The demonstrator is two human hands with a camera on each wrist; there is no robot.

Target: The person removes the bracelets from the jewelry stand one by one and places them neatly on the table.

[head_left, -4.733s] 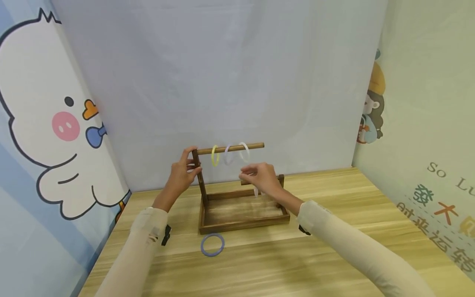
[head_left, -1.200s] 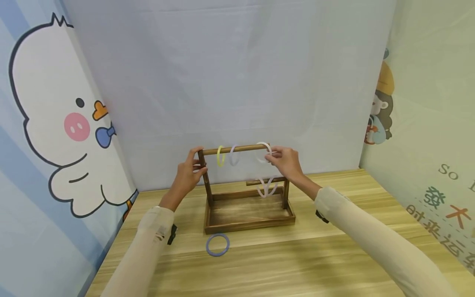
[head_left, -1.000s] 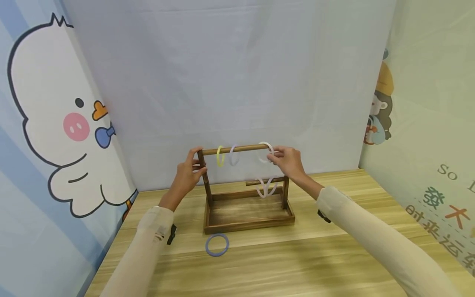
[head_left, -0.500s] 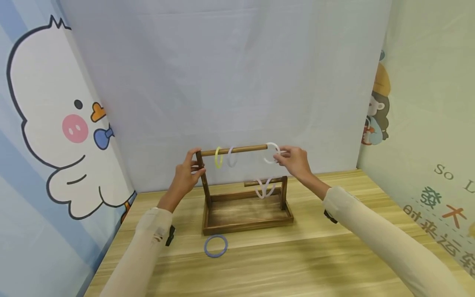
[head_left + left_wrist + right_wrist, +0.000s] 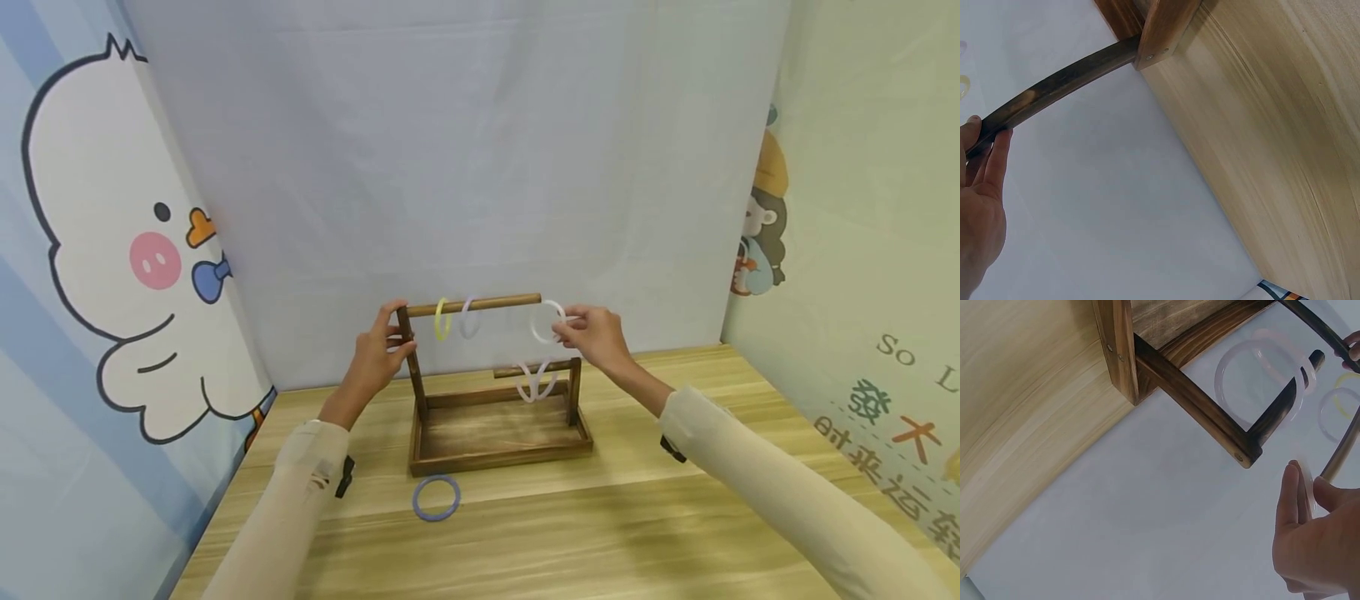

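Note:
A dark wooden stand point(image 5: 501, 458) has a tray base and two rods at different heights. Near the top of its tall post point(image 5: 415, 375), my left hand point(image 5: 372, 360) grips the wood, thumb and fingers on opposite sides, as the left wrist view also shows. Between the thumb and fingers of my right hand point(image 5: 600, 337) a white ring point(image 5: 532, 325) is pinched, just right of the upper rod's free end point(image 5: 534, 298). A yellow ring point(image 5: 438, 322) and a lavender ring point(image 5: 463, 323) hang on that rod. Two pale pinkish rings point(image 5: 1217, 381) hang on the lower rod point(image 5: 1275, 412).
A blue ring point(image 5: 416, 498) lies flat on the wood-grain table point(image 5: 525, 542), close in front of the tray. Behind the stand hangs a pale cloth backdrop point(image 5: 465, 167). Printed cartoon panels flank the table on both sides.
My right hand moved from the lower rod up to the white ring, drew it rightward off the upper rod's end, then lowered it slightly. The left hand keeps its grip on the post.

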